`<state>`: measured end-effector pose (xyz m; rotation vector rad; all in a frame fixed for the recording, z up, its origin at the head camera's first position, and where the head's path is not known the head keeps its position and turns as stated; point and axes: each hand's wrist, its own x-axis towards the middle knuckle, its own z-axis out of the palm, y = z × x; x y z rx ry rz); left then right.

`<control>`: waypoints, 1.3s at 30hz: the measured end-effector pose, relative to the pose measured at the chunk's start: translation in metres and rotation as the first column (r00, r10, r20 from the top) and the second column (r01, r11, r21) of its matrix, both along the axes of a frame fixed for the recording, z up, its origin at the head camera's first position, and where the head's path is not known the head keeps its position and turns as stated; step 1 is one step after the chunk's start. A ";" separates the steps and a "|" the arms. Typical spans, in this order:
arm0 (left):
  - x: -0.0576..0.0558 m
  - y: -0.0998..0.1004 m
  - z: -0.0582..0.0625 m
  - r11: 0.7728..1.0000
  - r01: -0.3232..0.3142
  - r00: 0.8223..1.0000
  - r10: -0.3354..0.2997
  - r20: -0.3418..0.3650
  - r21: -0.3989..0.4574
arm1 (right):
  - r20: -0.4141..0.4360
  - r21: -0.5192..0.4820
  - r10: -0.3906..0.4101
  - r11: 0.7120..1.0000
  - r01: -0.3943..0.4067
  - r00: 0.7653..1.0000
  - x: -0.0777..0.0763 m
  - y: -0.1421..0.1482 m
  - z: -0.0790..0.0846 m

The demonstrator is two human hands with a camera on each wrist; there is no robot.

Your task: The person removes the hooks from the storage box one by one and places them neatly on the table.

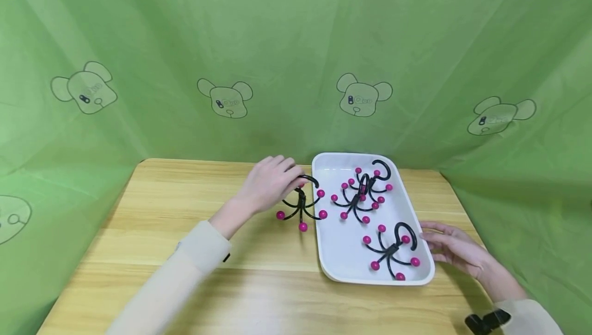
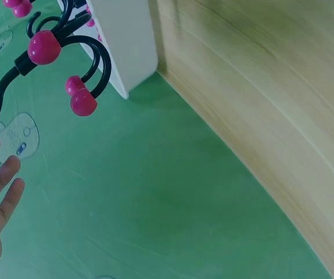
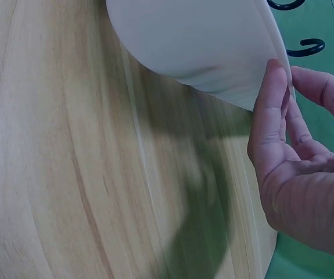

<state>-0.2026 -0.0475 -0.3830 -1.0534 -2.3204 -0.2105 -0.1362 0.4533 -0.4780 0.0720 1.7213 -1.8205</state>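
A black wire head massager (image 1: 301, 200) hangs just beyond the left rim of the white tray (image 1: 326, 258), its hook pinched in the left hand (image 1: 273, 183). Three fingers of that hand stand extended and slightly spread, as the left wrist view shows; the thumb's exact grip is hidden. Two of the massager's balls overlap the tray's rim in the head view; whether they touch it I cannot tell. The right hand (image 1: 455, 250) is at the tray's right side, thumb and fingers set narrowly on either side of the rim.

Inside the tray lie three similar massagers: an overlapping pair (image 1: 355, 201) toward its far end, and a single one (image 1: 392, 248) in its near right corner. Each has a curved hook, thin splayed arms and glossy pink balls at the tips. The tray is smooth, with rounded corners and a raised rim.

Beneath the tray is a light wood-grain table (image 1: 162, 196). Behind it hangs creased green cloth (image 1: 296, 26) printed with outlined, round-eared animal heads (image 1: 364, 99).
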 end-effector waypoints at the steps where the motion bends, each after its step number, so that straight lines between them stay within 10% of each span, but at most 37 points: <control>1: 0.000 -0.004 -0.001 1.000 -0.004 1.000 0.004 0.002 0.003 | -0.001 -0.002 0.003 1.000 -0.003 1.000 0.000 0.000 0.000; 39: -0.020 -0.142 -0.033 0.964 -0.243 0.961 0.224 0.164 0.107 | -0.018 0.011 -0.001 1.000 0.001 1.000 0.001 0.002 -0.001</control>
